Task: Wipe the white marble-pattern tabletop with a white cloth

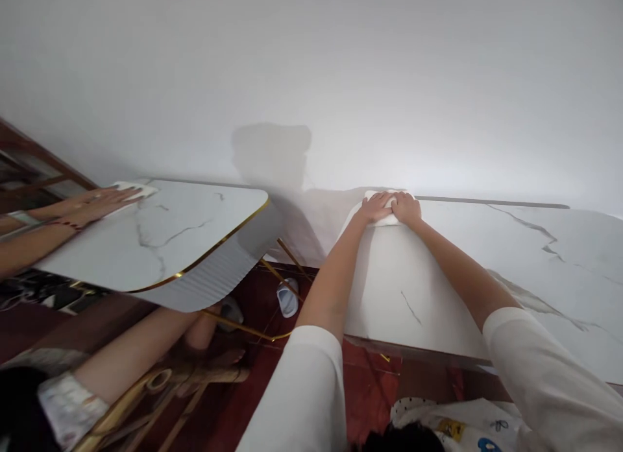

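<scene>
Both of my hands are together at the far left corner of a white marble-patterned table. Beneath them lies a folded white cloth, pressed against the tabletop close to the wall. My left hand grips the cloth from its left side, fingers curved over it. Touching it from the right, my right hand also holds the cloth down. Part of the cloth is hidden under my palms and fingers.
Left of a gap stands a similar gold-rimmed table. Another person's hands press a white cloth on it. A slipper lies on the red floor between the tables. A bamboo chair is at lower left; a white wall rises behind.
</scene>
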{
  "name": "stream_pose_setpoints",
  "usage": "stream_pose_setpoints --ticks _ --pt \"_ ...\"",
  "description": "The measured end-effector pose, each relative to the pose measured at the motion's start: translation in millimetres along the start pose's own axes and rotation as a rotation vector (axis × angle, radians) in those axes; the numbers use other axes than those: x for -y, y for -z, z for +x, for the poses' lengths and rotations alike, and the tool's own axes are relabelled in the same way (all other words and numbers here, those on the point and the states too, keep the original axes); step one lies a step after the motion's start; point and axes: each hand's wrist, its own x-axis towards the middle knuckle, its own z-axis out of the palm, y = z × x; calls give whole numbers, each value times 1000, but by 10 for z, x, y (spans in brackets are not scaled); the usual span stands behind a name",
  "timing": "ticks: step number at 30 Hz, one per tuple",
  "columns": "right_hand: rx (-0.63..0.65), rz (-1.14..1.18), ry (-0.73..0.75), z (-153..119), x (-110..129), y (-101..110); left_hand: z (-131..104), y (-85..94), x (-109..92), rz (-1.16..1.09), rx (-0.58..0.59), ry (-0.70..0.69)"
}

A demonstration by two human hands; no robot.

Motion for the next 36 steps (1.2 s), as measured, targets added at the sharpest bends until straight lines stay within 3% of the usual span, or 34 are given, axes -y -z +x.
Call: stream_pose_setpoints --ticks 5,10,15,21,25,29,36 --pt "-2 64 32 50 416 -177 -111 138 361 -12 77 137" --pt "-15 114 10 160 537 -258 -29 121 431 -31 -21 307" --pt "-16 123 -23 229 543 -261 24 69 421 8 -218 257" --pt "-6 97 15 203 524 -292 -51 76 438 42 -194 197" --pt "21 110 45 50 562 -280 -238 49 407 88 -155 180" --pt "60 79 31 -271 705 -194 -508 7 363 123 -131 170" --pt "116 44 100 -927 966 -28 -1222 -35 249 116 -149 66"
